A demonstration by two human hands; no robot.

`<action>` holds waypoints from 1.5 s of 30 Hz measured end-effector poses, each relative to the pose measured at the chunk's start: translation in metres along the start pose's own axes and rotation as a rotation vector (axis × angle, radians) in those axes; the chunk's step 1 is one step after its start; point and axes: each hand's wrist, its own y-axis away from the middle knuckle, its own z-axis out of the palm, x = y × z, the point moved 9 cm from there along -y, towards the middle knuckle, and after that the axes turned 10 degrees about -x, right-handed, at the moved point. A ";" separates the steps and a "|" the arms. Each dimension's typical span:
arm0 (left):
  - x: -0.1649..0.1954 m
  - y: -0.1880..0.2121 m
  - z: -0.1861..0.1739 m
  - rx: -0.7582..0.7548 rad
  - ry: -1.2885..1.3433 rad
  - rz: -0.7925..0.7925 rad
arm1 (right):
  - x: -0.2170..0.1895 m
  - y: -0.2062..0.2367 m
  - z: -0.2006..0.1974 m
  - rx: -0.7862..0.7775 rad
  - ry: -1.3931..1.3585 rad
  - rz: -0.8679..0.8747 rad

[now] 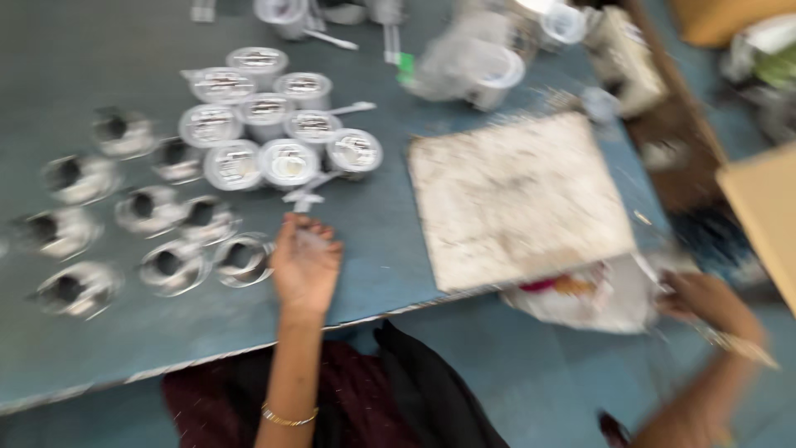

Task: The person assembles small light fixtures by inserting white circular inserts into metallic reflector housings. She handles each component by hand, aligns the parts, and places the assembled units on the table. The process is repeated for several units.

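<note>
Clear plastic bit (308,241) sits at the fingertips of the left hand (305,267), on the blue-grey table (381,224) near its front edge; too blurred to tell its shape, long axis or which way it points. Fingers curl loosely over it, palm up, not a tight pinch as far as I can see. Thin gold bangle (288,417) on that forearm.

Just above the hand: small white spoons (305,192) lying flat, then a cluster of round lidded cups (274,129), upright, packed touching, foil-type tops w/ dark print; contents hidden by lids. Left of the hand: clear open cups (124,216) spread in loose rows, dark centres, contents can't tell. Nearest one (242,259) just beside the thumb side.

Right of the hand: pale square board (521,199), scuffed, tilted, overhanging the table edge. Under that edge a white plastic bag (597,299) w/ sthg pink and orange inside. Right hand (696,299) is at the bag's right side, heavily blurred; grip can't tell.

Far end: more tubs and clear bags (473,58), blurred.
</note>
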 end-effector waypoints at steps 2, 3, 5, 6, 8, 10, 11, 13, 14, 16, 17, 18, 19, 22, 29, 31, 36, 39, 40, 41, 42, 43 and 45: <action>0.008 -0.001 -0.004 0.042 0.102 0.000 | -0.058 0.047 0.022 -0.076 -0.072 -0.325; 0.011 0.000 -0.004 0.049 0.145 0.014 | -0.101 0.070 0.041 -0.096 -0.037 -0.506; 0.015 0.003 -0.005 0.075 0.208 0.036 | -0.177 0.109 0.112 -0.251 0.001 -0.660; 0.014 0.007 -0.006 0.096 0.228 0.044 | -0.206 0.128 0.156 -0.384 0.041 -0.650; 0.014 0.013 -0.007 0.132 0.249 0.064 | -0.298 0.177 0.257 -0.494 0.095 -1.039; 0.018 0.022 -0.008 0.165 0.246 0.095 | -0.353 0.225 0.324 -0.443 0.050 -1.274; 0.023 0.027 -0.005 0.145 0.213 0.125 | -0.371 0.240 0.347 -0.458 0.053 -1.306; 0.038 0.041 0.000 0.107 0.137 0.181 | -0.396 0.263 0.371 -0.434 0.041 -1.354; 0.044 0.047 0.005 0.065 0.174 0.198 | -0.403 0.272 0.379 -0.395 0.030 -1.365; 0.057 0.056 0.017 -0.022 0.246 0.222 | -0.412 0.281 0.390 -0.331 -0.016 -1.362; 0.064 0.060 0.018 -0.016 0.242 0.243 | -0.414 0.280 0.395 -0.305 -0.050 -1.346; 0.070 0.065 0.019 -0.010 0.239 0.260 | -0.415 0.277 0.399 -0.276 -0.084 -1.327; 0.076 0.070 0.021 -0.004 0.238 0.274 | -0.415 0.271 0.409 -0.366 -0.156 -1.289; 0.088 0.080 0.024 -0.002 0.302 0.262 | -0.412 0.248 0.428 -0.526 -0.273 -1.158; 0.118 0.110 0.016 -0.029 0.345 0.289 | -0.419 0.255 0.456 -0.540 -0.274 -1.079; 0.125 0.122 0.007 -0.003 0.338 0.288 | -0.423 0.272 0.467 -0.597 -0.280 -1.109; 0.152 0.151 -0.010 0.033 0.290 0.285 | -0.424 0.305 0.491 -0.614 -0.190 -1.135; 0.158 0.160 -0.011 0.040 0.281 0.264 | -0.424 0.319 0.494 -0.516 -0.090 -1.195; 0.159 0.162 -0.011 0.042 0.279 0.255 | -0.424 0.322 0.495 -0.478 -0.064 -1.214; 0.159 0.161 -0.009 0.031 0.273 0.258 | -0.423 0.325 0.495 -0.441 -0.039 -1.229; 0.158 0.161 -0.007 0.021 0.266 0.259 | -0.423 0.328 0.496 -0.404 -0.016 -1.243; 0.158 0.159 -0.006 0.010 0.258 0.261 | -0.423 0.335 0.495 -0.341 0.007 -1.314; 0.156 0.154 -0.002 -0.023 0.256 0.273 | -0.423 0.349 0.490 -0.209 0.054 -1.451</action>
